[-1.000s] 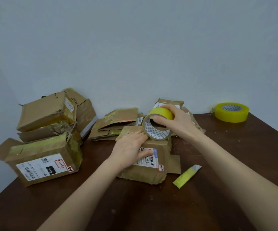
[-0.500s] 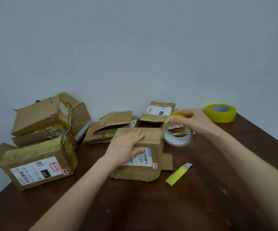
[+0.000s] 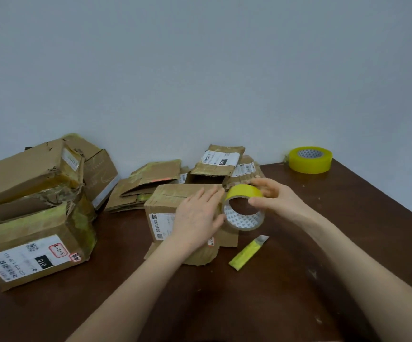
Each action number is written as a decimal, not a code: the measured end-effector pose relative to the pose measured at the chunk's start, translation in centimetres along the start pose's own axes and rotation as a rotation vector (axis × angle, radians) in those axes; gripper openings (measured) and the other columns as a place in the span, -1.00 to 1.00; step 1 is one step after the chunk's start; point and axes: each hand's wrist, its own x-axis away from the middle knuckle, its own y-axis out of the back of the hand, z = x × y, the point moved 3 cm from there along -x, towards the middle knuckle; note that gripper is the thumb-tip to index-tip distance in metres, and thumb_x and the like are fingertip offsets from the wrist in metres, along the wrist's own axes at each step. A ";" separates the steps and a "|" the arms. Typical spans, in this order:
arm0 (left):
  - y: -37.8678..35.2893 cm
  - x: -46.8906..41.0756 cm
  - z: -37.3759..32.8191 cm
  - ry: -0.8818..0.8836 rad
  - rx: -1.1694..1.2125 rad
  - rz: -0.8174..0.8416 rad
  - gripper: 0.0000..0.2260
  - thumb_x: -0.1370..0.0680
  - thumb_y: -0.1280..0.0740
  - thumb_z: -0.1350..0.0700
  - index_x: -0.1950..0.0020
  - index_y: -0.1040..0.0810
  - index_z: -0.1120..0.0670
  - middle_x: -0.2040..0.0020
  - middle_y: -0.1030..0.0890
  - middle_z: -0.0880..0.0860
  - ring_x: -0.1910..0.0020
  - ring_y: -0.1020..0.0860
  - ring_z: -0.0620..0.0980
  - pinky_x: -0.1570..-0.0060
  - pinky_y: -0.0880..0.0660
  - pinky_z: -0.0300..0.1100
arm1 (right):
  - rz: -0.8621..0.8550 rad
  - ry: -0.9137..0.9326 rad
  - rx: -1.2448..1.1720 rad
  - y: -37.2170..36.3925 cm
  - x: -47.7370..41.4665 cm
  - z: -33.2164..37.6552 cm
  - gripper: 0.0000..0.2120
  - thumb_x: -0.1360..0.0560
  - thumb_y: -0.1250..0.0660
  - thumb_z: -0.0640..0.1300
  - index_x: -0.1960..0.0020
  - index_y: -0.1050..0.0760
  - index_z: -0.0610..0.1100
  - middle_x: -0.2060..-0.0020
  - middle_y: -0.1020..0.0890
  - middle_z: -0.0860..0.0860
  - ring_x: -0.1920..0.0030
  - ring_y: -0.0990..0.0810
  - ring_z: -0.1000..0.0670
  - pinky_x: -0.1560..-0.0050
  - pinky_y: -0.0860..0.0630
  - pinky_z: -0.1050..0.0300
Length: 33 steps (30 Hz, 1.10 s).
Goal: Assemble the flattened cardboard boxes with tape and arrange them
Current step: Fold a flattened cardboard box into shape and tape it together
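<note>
Left hand [image 3: 197, 218]: open, fingers straight and close together, palm flat against the near right part of the box [image 3: 168, 201], fingertips just beside the roll [image 3: 243, 192].

Right hand [image 3: 280, 202]: curled round the yellow tape roll, thumb on the near rim, fingers over the top; roll held off the table [image 3: 348, 230] at the box's right end, core opening turned toward the camera, grey triangle pattern printed inside the core.

Box: upright at mid-table, top flaps closed, one flap spread flat at its right foot. White shipping label on the front face, print too small to read; small red-edged sticker below the left wrist, handwritten, partly hidden, ending in "4".

Cutter [image 3: 248, 253]: yellow, flat on the table, just right of the box.

Spare roll [image 3: 309, 160]: yellow, flat at the far right corner, well apart from the hands.

Stack [image 3: 34, 248]: taped boxes at left; lowest one with barcode label, "010" on a black patch, red-edged handwritten sticker, digits unclear.

Flat boxes [image 3: 148, 183]: heaped against the wall behind the box; rearmost label also marked "010".
</note>
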 end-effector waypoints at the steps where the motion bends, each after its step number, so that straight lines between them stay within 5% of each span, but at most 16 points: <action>1: -0.1 0.1 0.5 -0.006 0.003 0.003 -0.43 -0.60 -0.14 -0.17 -0.56 -0.05 -0.08 -0.56 -0.10 -0.11 -0.52 -0.13 -0.01 -0.41 -0.17 -0.13 | 0.002 -0.010 -0.006 0.0 0.3 -0.3 -0.63 -0.39 -0.51 -0.15 -0.12 -0.51 0.10 -0.01 -0.65 -0.01 -0.06 -0.62 0.00 -0.10 -0.53 0.10; 8: -0.5 0.0 1.3 -0.043 -0.010 0.014 -0.42 -0.58 -0.15 -0.21 -0.56 -0.07 -0.11 -0.54 -0.13 -0.14 -0.51 -0.18 -0.04 -0.33 -0.29 -0.14 | -0.047 0.118 -0.019 -0.9 0.6 0.3 -0.64 -0.35 -0.54 -0.09 -0.10 -0.58 0.16 -0.07 -0.65 0.06 -0.08 -0.63 0.06 -0.12 -0.57 0.05; 15: -0.7 0.3 2.2 -0.047 -0.021 0.019 -0.44 -0.58 -0.12 -0.22 -0.55 -0.10 -0.13 -0.54 -0.14 -0.15 -0.50 -0.19 -0.07 -0.28 -0.37 -0.15 | -0.006 0.124 0.281 0.6 0.4 1.4 -0.58 -0.38 -0.52 -0.10 -0.22 -0.57 0.02 -0.11 -0.59 0.10 -0.10 -0.56 0.09 0.00 -0.46 0.28; 20: -0.7 0.3 2.7 -0.076 -0.024 -0.004 -0.41 -0.52 0.01 -0.31 -0.50 -0.24 -0.13 -0.49 -0.29 -0.10 -0.44 -0.33 0.00 -0.20 -0.44 -0.08 | -0.015 0.071 0.355 0.7 0.6 -0.1 -0.53 -0.37 -0.52 -0.02 -0.26 -0.53 0.03 -0.08 -0.54 0.13 -0.10 -0.51 0.10 -0.03 -0.42 0.23; 26: -0.2 0.3 2.6 -0.084 -0.011 0.023 -0.38 -0.49 0.08 -0.35 -0.48 -0.28 -0.15 -0.49 -0.27 -0.12 -0.44 -0.32 0.02 -0.26 -0.38 -0.04 | -0.021 0.056 0.359 0.9 0.0 -0.5 -0.66 -0.35 -0.52 0.06 -0.10 -0.56 0.12 -0.02 -0.58 0.16 -0.06 -0.53 0.08 0.00 -0.43 0.20; 29: -0.3 0.1 2.6 -0.053 -0.018 0.096 -0.44 -0.55 -0.05 -0.30 -0.52 -0.14 -0.18 -0.54 -0.15 -0.15 -0.50 -0.20 -0.04 -0.33 -0.30 -0.08 | -0.043 0.050 0.388 0.6 -0.2 -0.3 -0.63 -0.33 -0.52 0.08 -0.10 -0.54 0.16 -0.10 -0.55 0.10 -0.11 -0.50 0.04 -0.04 -0.42 0.16; 33: -0.1 -0.2 2.5 -0.032 -0.004 0.097 -0.51 -0.56 -0.16 -0.23 -0.48 -0.21 -0.22 -0.53 -0.17 -0.15 -0.49 -0.22 -0.06 -0.28 -0.35 -0.10 | -0.035 0.032 0.424 0.2 -0.3 -0.7 -0.59 -0.34 -0.51 0.10 -0.17 -0.55 0.12 -0.12 -0.55 0.09 -0.13 -0.50 0.04 -0.01 -0.38 0.19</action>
